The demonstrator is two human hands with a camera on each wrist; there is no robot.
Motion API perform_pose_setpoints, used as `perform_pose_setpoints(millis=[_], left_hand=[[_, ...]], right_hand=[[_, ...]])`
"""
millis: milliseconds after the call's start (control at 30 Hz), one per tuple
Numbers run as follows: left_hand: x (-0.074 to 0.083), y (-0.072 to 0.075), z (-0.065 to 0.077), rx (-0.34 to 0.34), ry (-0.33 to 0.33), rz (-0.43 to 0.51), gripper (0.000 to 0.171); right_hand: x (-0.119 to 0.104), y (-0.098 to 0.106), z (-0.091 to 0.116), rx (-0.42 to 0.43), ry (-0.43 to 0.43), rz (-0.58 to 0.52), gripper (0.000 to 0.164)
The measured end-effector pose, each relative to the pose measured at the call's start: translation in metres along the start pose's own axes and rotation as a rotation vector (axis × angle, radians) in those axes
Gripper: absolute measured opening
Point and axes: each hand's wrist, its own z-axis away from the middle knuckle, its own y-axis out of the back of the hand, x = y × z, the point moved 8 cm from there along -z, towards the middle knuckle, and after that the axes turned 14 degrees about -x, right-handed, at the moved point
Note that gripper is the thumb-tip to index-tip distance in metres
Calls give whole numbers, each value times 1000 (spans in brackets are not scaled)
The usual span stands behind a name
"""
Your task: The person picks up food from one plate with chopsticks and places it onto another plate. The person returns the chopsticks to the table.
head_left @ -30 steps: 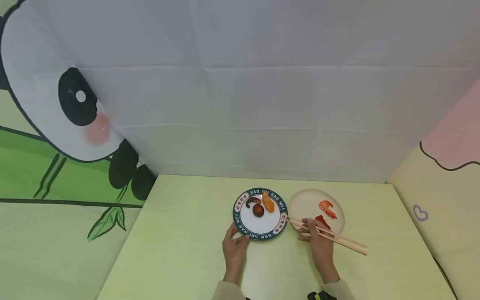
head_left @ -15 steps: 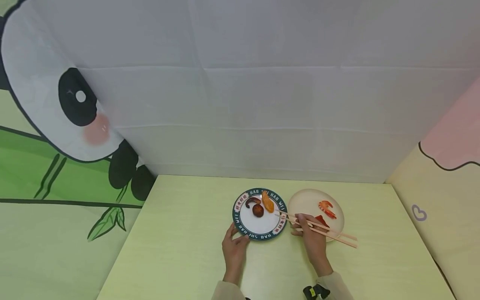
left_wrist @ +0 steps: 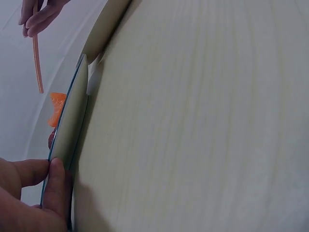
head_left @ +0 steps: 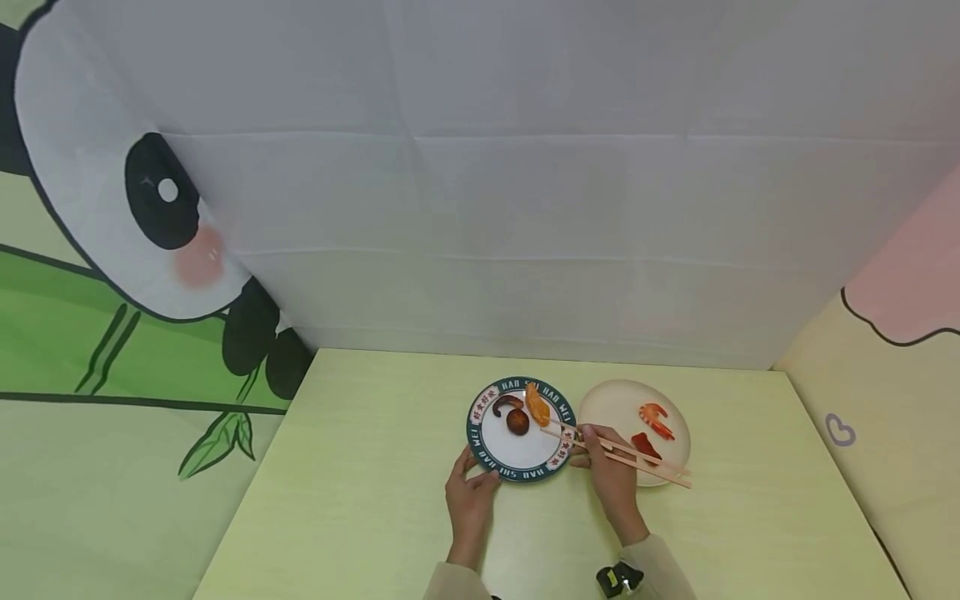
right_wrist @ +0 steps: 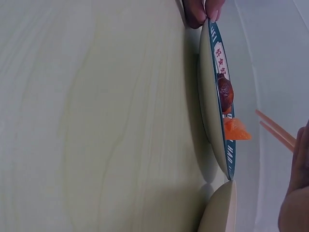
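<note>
Clamping the chopsticks (right_wrist: 277,128) in the curled right hand (head_left: 615,475). Pointing the tips, slightly parted, above the right side of the patterned plate (head_left: 517,454), near the orange piece (head_left: 537,405) but apart from it. Pinching the plate's near left rim with the left hand (head_left: 471,504). Showing a round brown piece (head_left: 517,422) and a curved dark piece (head_left: 507,403) left of the orange one. Bearing a shrimp (head_left: 656,421) and, nearer, a red piece (head_left: 646,447) on the cream plate (head_left: 607,408) to the right.

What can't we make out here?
Head: part of the cream plate, behind the right hand.
Left wrist: most of the brown food, behind the teal plate.
Left wrist: rest of the left hand, past the left edge.
Right wrist: rear ends of chopsticks, hidden by right hand or right edge.
</note>
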Motion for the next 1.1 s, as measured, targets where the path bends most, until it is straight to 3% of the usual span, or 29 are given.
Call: perform_pose_setpoints(millis=[333, 833, 1100], left_hand=[[-3, 0, 0, 3, 18, 9, 72], [-2, 0, 1, 4, 31, -10, 72], [-3, 0, 0, -6, 35, -13, 72]], right_hand=[[8, -1, -5, 50, 15, -9, 28], [26, -5, -6, 163, -53, -108, 34], [27, -10, -9, 183, -73, -85, 35]])
